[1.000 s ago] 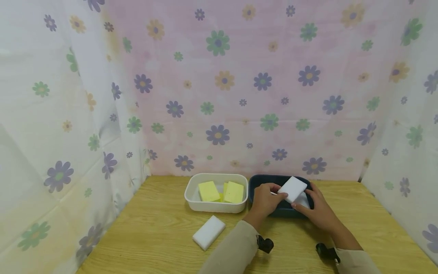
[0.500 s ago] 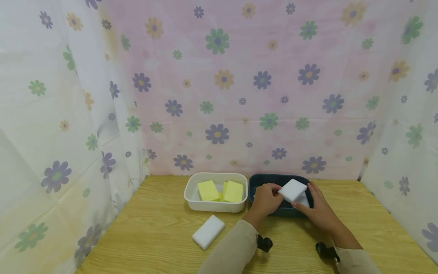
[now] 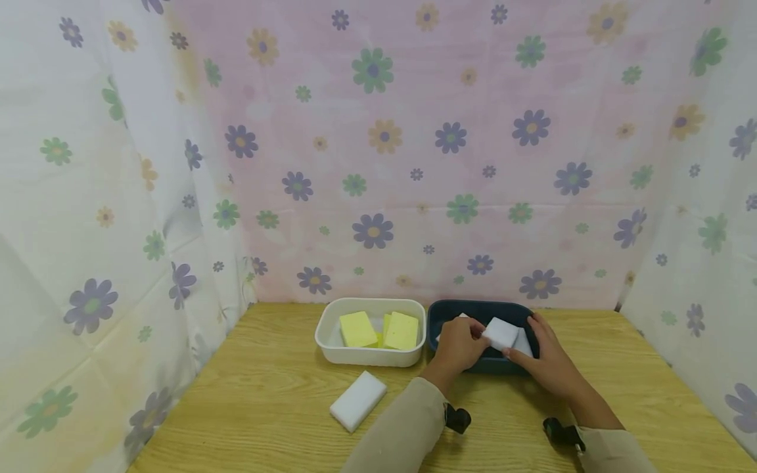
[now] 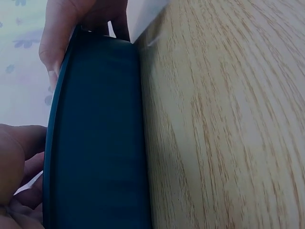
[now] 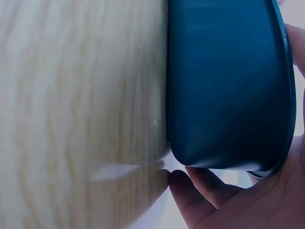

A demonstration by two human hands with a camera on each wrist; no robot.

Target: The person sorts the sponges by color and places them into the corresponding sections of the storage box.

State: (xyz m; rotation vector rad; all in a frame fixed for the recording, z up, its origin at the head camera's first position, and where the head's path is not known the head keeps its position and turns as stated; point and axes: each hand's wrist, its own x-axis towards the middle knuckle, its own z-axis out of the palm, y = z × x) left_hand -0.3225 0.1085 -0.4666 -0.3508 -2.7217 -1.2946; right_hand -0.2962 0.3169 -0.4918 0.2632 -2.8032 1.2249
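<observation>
In the head view, my left hand (image 3: 460, 343) reaches into a dark blue bin (image 3: 473, 368) and pinches the left edge of a white sponge (image 3: 501, 334). Beneath it at the right lies another white sponge (image 3: 523, 343). White corners of something show beside my left hand, mostly hidden by it. Around the bin's right end curls my right hand (image 3: 552, 361), thumb over the front rim and near the pinched sponge. The right wrist view shows its fingers (image 5: 209, 186) outside the end wall of the bin (image 5: 228, 86). Rim and wall hide the sponges from both wrist views.
Left of the dark bin stands a white bin (image 3: 369, 357) with several yellow sponges (image 3: 401, 330). A loose white sponge (image 3: 358, 401) lies on the wooden table (image 3: 266, 394) in front. A flowered curtain (image 3: 414, 197) closes off the back and sides.
The white sponge in my left hand has moved down into the dark bin and tilted. White corners have come into sight left of that hand. My right hand stays at the bin's end.
</observation>
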